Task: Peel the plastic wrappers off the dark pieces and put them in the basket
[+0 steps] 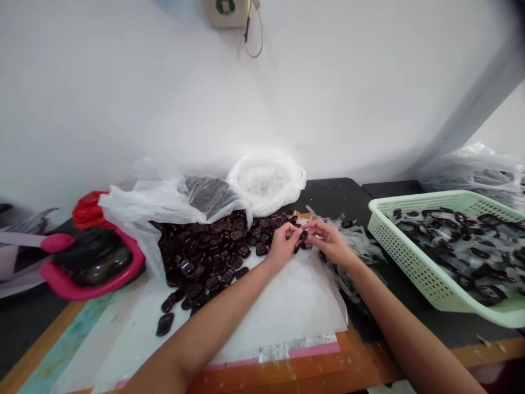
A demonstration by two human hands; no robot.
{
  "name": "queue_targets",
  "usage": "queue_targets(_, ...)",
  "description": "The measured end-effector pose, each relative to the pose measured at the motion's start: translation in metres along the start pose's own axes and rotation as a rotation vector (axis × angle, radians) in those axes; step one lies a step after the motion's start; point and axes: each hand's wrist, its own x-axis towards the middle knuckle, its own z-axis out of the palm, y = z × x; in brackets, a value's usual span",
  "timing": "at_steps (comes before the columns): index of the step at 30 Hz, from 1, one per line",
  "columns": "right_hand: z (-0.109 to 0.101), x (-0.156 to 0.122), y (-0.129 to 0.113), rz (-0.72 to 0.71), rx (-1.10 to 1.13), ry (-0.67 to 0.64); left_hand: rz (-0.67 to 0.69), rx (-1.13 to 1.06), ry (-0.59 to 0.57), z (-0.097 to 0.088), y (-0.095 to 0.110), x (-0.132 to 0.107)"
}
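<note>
My left hand (284, 244) and my right hand (329, 241) meet over the far part of a white sheet (283, 298). Between their pinched fingertips is a small dark brown piece (304, 235), partly covered by the fingers. Left of my left hand spreads a heap of glossy dark brown plastic pieces (213, 257), spilling from a clear plastic bag (164, 200). Close to my right hand lie clear, strip-like plastic parts (361, 243), some with dark ends. One dark piece (164, 324) sits apart at the heap's near edge.
A pale green perforated basket (414, 262) at the right holds dark and clear parts. A white bag-lined bowl (266, 183) stands against the wall. At the left are a pink-rimmed object (94, 290) and a red bag (91, 210). The wooden table edge (328, 377) runs along the front.
</note>
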Motion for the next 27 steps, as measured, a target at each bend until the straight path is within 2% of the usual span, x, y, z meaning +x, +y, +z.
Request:
queue_targets(3, 0.001, 0.0, 0.001, -0.019, -0.006, 0.005, 0.039, 0.062, 0.062, 0.0, -0.005, 0.001)
queue_targets(7, 0.003, 0.001, 0.007, -0.039, -0.128, 0.04, 0.089, 0.043, 0.12, 0.001, -0.004, -0.001)
queue_targets(15, 0.002, 0.001, 0.011, -0.122, -0.34, 0.226, -0.042, -0.035, 0.128, 0.002, 0.002, -0.001)
queue_targets(20, 0.006, 0.0, 0.01, -0.186, -0.504, 0.239, -0.032, -0.053, 0.125, 0.0, 0.001, 0.002)
queue_targets(27, 0.006, 0.001, 0.018, -0.233, -0.539, 0.213, 0.052, -0.029, 0.152, 0.001, -0.001, 0.002)
